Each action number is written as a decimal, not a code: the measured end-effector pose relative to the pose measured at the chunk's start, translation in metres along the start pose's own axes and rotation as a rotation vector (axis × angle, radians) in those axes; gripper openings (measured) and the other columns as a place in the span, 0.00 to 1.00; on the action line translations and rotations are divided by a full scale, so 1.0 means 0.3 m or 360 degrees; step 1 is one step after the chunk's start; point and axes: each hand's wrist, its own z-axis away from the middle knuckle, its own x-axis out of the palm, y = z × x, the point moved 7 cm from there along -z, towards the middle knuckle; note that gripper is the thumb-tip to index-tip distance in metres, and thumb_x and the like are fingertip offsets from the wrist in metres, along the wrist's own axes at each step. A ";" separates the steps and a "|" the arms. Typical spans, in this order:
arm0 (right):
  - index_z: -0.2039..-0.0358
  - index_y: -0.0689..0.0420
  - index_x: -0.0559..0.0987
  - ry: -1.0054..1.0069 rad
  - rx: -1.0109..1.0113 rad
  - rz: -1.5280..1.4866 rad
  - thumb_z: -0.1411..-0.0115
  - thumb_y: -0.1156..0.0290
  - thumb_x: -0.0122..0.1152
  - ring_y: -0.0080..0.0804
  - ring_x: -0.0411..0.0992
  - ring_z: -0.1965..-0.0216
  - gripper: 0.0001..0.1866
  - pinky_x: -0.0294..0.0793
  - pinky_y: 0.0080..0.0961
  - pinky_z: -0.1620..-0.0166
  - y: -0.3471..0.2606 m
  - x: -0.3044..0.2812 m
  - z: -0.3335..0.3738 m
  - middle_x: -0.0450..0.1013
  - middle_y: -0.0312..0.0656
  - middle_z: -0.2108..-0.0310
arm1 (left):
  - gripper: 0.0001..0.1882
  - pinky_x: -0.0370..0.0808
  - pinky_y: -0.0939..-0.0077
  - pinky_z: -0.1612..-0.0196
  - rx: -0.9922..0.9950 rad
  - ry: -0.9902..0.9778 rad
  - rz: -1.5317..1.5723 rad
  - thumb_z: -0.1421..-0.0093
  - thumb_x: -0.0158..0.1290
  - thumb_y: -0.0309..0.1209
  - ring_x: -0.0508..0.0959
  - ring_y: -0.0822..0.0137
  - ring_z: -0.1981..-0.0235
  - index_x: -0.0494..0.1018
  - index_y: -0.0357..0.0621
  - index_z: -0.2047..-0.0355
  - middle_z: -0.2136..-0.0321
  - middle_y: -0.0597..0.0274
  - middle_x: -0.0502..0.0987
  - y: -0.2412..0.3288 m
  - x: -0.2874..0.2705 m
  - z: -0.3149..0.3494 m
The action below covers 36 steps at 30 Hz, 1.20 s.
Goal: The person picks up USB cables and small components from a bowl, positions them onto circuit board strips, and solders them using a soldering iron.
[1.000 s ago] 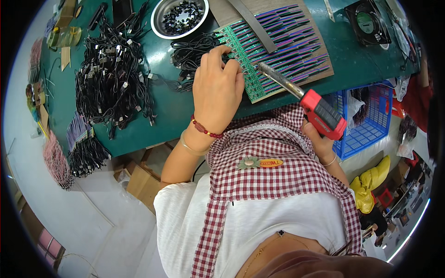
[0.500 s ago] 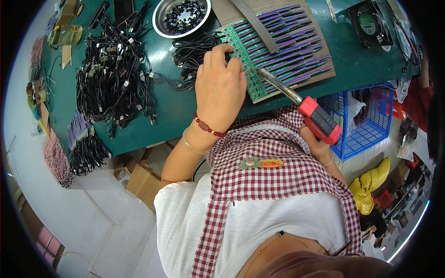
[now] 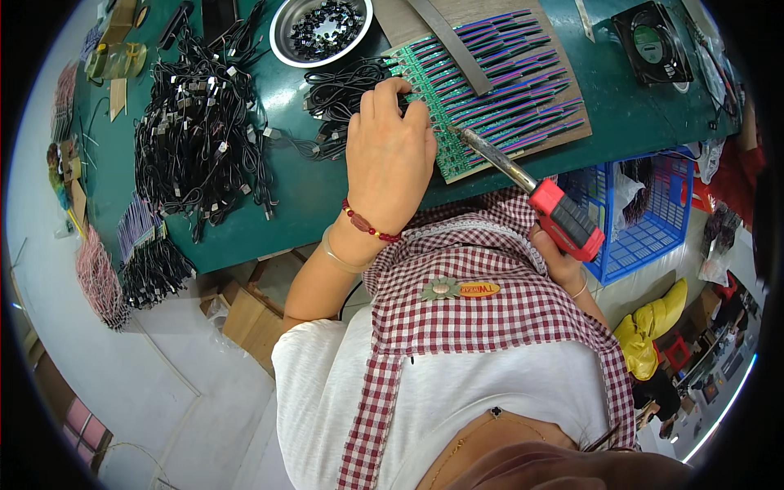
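My right hand (image 3: 559,260) grips a red and black soldering iron (image 3: 565,219). Its metal tip points up and left, over or against the green circuit board panel (image 3: 447,149); contact cannot be made out. Rows of black, blue and pink wires (image 3: 510,77) run rightward from the panel, which lies on a brownish board (image 3: 572,135). At the panel's left edge my left hand (image 3: 385,151) is closed, fingers bent and pressed together. Its fingertips and whatever they pinch are hidden. Black cables (image 3: 335,102) lie just left of those fingers.
A grey metal strip (image 3: 449,45) lies across the wires. Further left are a steel bowl (image 3: 320,33) of small black parts and a big heap of black USB cables (image 3: 196,135). A fan (image 3: 651,42) stands far right; a blue crate (image 3: 645,216) is below the table edge.
The soldering iron has shifted slightly right and toward me, its tip drawing a little away from my left fingers. My left hand has barely moved.
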 end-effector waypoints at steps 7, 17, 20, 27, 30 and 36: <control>0.72 0.61 0.76 -0.0068 -0.0024 0.0062 0.55 0.77 0.61 0.31 0.68 0.77 0.08 0.66 0.24 0.74 0.012 0.013 -0.002 0.70 0.41 0.76 | 0.05 0.68 0.67 0.65 0.0044 0.0050 -0.0076 0.57 0.55 0.23 0.70 0.60 0.66 0.71 0.39 0.77 0.62 0.57 0.70 0.011 -0.009 -0.004; 0.71 0.63 0.76 0.0089 0.0067 -0.0223 0.52 0.77 0.61 0.28 0.70 0.77 0.06 0.70 0.23 0.71 0.033 -0.010 0.022 0.72 0.41 0.76 | 0.06 0.66 0.67 0.65 0.0063 0.0024 -0.0126 0.56 0.55 0.23 0.69 0.60 0.65 0.71 0.41 0.75 0.61 0.57 0.70 0.019 -0.012 -0.008; 0.69 0.63 0.76 0.0024 -0.0011 -0.0187 0.50 0.78 0.59 0.26 0.70 0.76 0.07 0.69 0.23 0.71 0.034 -0.005 0.021 0.72 0.40 0.76 | 0.06 0.66 0.67 0.65 0.0075 0.0032 -0.0146 0.56 0.55 0.23 0.69 0.60 0.65 0.71 0.41 0.75 0.61 0.58 0.70 0.021 -0.012 -0.004; 0.55 0.66 0.67 0.0131 0.0027 -0.0312 0.43 0.71 0.52 0.24 0.62 0.78 0.17 0.64 0.22 0.72 0.012 -0.006 -0.003 0.65 0.38 0.80 | 0.07 0.65 0.66 0.63 0.0027 -0.0020 -0.0220 0.56 0.56 0.23 0.69 0.60 0.63 0.71 0.41 0.74 0.60 0.60 0.69 0.026 -0.022 -0.018; 0.54 0.66 0.65 0.0228 -0.0044 -0.0500 0.42 0.68 0.51 0.22 0.59 0.80 0.19 0.61 0.20 0.74 -0.024 -0.018 -0.042 0.63 0.37 0.81 | 0.08 0.65 0.67 0.59 0.0047 -0.0070 -0.0202 0.56 0.57 0.25 0.69 0.59 0.59 0.71 0.42 0.74 0.60 0.61 0.70 0.030 -0.030 -0.003; 0.55 0.66 0.65 0.0303 -0.0157 -0.0716 0.41 0.67 0.50 0.21 0.58 0.83 0.18 0.61 0.18 0.77 -0.074 -0.050 -0.115 0.61 0.37 0.83 | 0.07 0.71 0.60 0.61 -0.0137 0.0402 -0.0404 0.48 0.52 0.29 0.74 0.51 0.64 0.74 0.41 0.70 0.70 0.55 0.77 -0.321 -0.263 -0.206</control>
